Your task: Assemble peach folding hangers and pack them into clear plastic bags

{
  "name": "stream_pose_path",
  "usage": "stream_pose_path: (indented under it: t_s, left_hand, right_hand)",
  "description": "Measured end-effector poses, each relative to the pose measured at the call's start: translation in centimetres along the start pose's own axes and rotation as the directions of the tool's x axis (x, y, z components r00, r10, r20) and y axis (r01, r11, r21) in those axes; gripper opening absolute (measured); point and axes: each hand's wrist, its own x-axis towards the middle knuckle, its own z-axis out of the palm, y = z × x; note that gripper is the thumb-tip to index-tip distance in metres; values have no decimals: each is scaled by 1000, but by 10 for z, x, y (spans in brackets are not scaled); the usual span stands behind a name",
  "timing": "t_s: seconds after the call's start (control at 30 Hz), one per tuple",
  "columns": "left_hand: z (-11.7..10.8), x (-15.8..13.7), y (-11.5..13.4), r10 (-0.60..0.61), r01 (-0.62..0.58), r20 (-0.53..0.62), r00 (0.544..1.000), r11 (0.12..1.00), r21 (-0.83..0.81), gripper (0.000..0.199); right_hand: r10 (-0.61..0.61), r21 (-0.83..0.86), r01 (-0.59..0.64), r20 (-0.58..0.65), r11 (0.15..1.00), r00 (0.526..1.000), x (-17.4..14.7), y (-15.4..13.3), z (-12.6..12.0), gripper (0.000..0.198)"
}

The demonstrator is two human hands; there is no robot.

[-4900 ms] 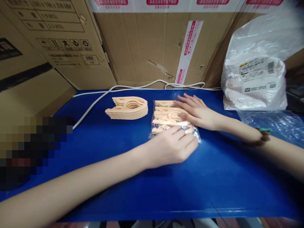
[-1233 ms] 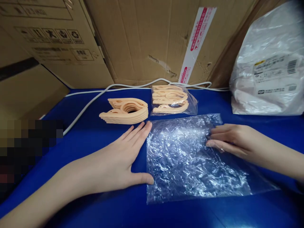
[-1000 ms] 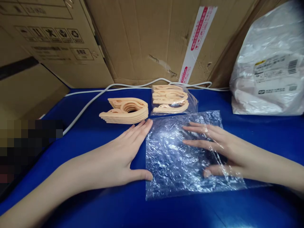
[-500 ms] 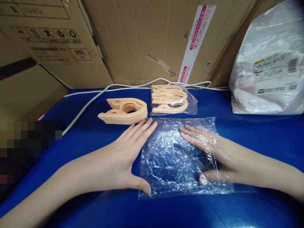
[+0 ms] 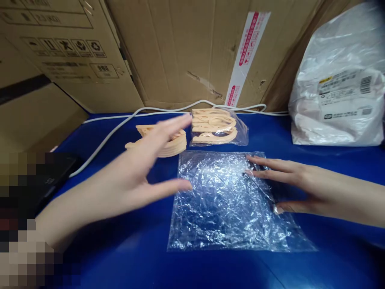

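- Clear bag flat on near table, long axis left-right, mouth right.
- Left hand open, partly hiding hangers; was on bag.
- Right hand open, fingertips at bag's mouth; was deeper inside.

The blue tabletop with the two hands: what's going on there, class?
A person's right hand touches the right side of a clear, crinkled plastic bag lying flat on the blue tabletop. The left hand, open and blurred, is in front of a stack of cream, curved pieces; whether it touches them is unclear. A clear plastic packet of similar cream pieces lies behind the bag.
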Motion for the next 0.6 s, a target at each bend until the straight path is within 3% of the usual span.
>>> stream_pose_path:
  t_s: [0.1, 0.17, 0.23, 0.3, 0.4, 0.5, 0.6]
  left_hand:
    - [-20, 13, -5, -16, 16, -171, 985, 1000, -3, 64]
    - [-32, 21, -18, 0, 23, -173, 985, 991, 128, 69]
    - [-42, 28, -38, 7, 13, -78, 997, 968, 251, 82]
    - [-48, 34, -58, -93, 73, 50, 994, 948, 311, 91]
    - [-50, 39, -76, -224, 159, 196, 955, 941, 300, 75]
    - [-48, 40, -79, -215, 142, 222, 951, 942, 305, 58]
    - [-45, 41, -77, -195, 114, 223, 955, 937, 331, 56]
  right_hand:
    - [-19, -14, 19, -4, 1000, 1000, -1, -3, 0, 61]
    - [-30, -42, 30, -10, 999, 999, -2, -5, 0, 61]
    - [-34, -70, 32, -25, 997, 999, -2, -6, -1, 61]
    - [-31, -81, 29, -29, 996, 999, -3, -7, 0, 58]
    - [-19, -80, 16, -37, 997, 999, -3, -6, 2, 48]
    - [-11, -75, 4, -99, 997, 995, -4, -4, 1, 37]
    - [25, -83, -37, -138, 996, 990, -2, -6, -4, 32]
